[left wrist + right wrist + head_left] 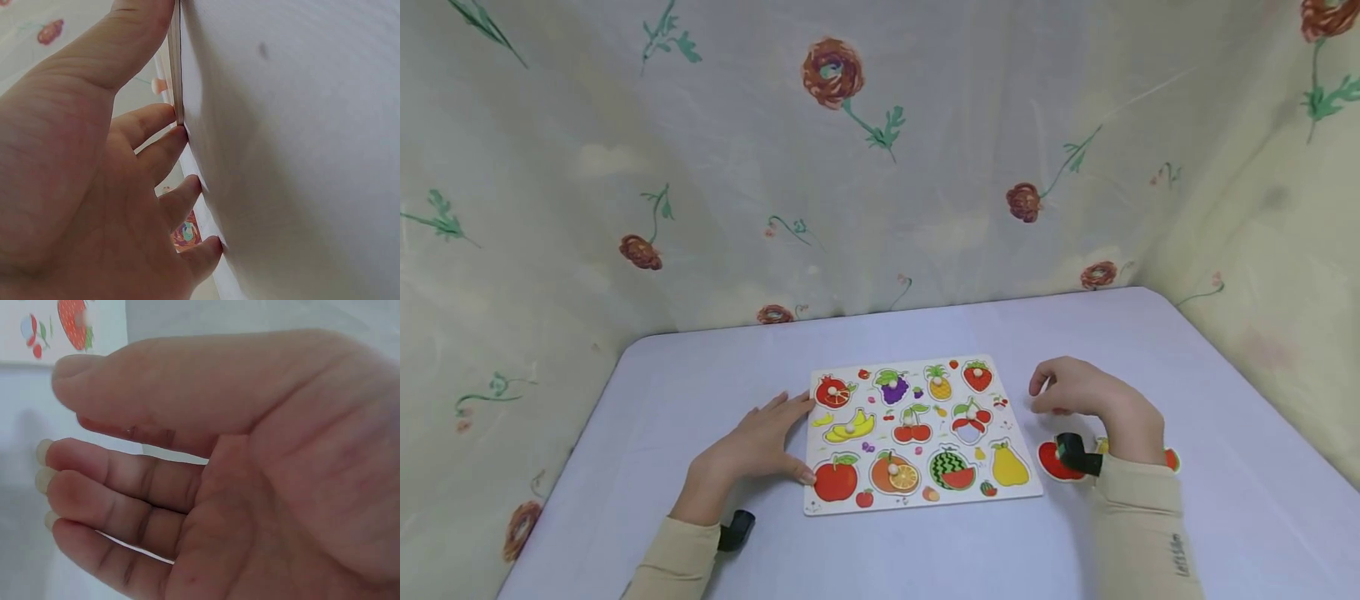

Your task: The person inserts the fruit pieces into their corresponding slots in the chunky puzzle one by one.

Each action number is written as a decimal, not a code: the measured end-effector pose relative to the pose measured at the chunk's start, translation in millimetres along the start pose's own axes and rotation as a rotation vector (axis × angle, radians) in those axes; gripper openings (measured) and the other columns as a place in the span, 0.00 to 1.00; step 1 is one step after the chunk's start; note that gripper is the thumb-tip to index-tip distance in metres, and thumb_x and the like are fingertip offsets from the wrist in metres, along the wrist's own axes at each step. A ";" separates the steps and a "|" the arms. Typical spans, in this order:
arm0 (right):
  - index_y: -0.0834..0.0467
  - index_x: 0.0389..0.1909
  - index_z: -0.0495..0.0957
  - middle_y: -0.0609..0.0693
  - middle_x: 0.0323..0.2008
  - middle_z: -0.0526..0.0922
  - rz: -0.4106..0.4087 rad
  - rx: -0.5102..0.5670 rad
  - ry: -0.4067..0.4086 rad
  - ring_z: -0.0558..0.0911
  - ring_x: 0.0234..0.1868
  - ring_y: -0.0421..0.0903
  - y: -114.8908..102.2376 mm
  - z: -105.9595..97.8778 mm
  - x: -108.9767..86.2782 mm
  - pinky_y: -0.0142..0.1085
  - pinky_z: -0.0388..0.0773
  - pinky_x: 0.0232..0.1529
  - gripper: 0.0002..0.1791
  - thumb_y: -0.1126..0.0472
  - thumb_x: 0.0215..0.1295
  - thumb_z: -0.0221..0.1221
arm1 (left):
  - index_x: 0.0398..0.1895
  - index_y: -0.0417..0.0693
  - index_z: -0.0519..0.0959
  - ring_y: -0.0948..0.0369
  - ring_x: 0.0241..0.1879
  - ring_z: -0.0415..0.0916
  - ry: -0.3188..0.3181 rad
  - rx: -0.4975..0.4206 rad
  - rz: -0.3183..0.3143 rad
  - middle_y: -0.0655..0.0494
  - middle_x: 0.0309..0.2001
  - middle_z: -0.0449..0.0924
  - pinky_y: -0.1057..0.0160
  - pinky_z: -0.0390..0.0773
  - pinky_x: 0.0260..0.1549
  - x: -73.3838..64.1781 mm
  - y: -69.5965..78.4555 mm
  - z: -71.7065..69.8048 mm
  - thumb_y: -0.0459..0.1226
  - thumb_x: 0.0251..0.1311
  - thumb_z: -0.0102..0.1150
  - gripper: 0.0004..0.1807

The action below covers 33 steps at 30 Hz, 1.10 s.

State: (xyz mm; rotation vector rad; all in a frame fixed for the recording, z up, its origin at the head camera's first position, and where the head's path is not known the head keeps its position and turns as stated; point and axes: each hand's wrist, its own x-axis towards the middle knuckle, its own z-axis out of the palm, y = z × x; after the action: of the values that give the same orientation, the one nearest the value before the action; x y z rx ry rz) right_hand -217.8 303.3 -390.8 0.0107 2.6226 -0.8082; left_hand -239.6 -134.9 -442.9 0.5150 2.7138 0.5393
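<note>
A white fruit puzzle board (1026,491) lies on the table, with printed fruit such as a red apple (835,482), a watermelon (952,471) and a yellow pear (1010,465). Some fruits carry small knobs. At the board's left edge, my left hand (756,442) is spread, its thumb and fingers touching that edge. Its fingertips reach down to the tabletop in the left wrist view. My right hand (1086,393) hovers right of the board, fingers loosely bent, holding nothing. Beneath its wrist lies a red fruit piece (1057,463), partly hidden by the wrist camera.
More colourful pieces, mostly covered by the right forearm, show beside the red one, including a red edge (1172,459). The white tabletop (715,375) meets a flower-patterned curtain (722,167) at the back and both sides.
</note>
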 end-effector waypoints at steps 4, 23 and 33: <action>0.61 0.41 0.78 0.49 0.25 0.75 0.034 0.031 -0.025 0.74 0.29 0.46 8.7 -0.6 -3.4 0.36 0.72 0.33 0.11 0.61 0.60 0.61 | 0.76 0.54 0.61 0.47 0.80 0.44 0.001 0.000 0.001 0.55 0.79 0.55 0.34 0.49 0.74 -3.1 1.7 -1.5 0.54 0.36 0.81 0.59; 0.61 0.27 0.81 0.49 0.21 0.78 0.204 0.068 -0.123 0.76 0.26 0.46 17.4 4.0 -27.6 0.35 0.74 0.31 0.07 0.61 0.54 0.65 | 0.76 0.55 0.61 0.47 0.80 0.43 0.004 0.012 0.017 0.55 0.79 0.55 0.34 0.49 0.74 3.8 -3.2 1.3 0.54 0.36 0.81 0.60; 0.61 0.30 0.80 0.50 0.25 0.79 0.207 0.040 -0.135 0.77 0.29 0.48 13.8 7.0 -27.6 0.36 0.76 0.32 0.07 0.62 0.52 0.65 | 0.76 0.55 0.61 0.47 0.80 0.44 0.003 0.015 0.018 0.55 0.79 0.55 0.34 0.49 0.74 5.1 -5.9 3.3 0.55 0.35 0.81 0.60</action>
State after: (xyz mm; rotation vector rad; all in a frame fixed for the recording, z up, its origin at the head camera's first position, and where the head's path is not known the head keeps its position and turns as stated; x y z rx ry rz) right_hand -188.1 314.0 -393.3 0.2266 2.4295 -0.7609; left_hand -244.5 -136.9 -449.4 0.5440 2.7200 0.5256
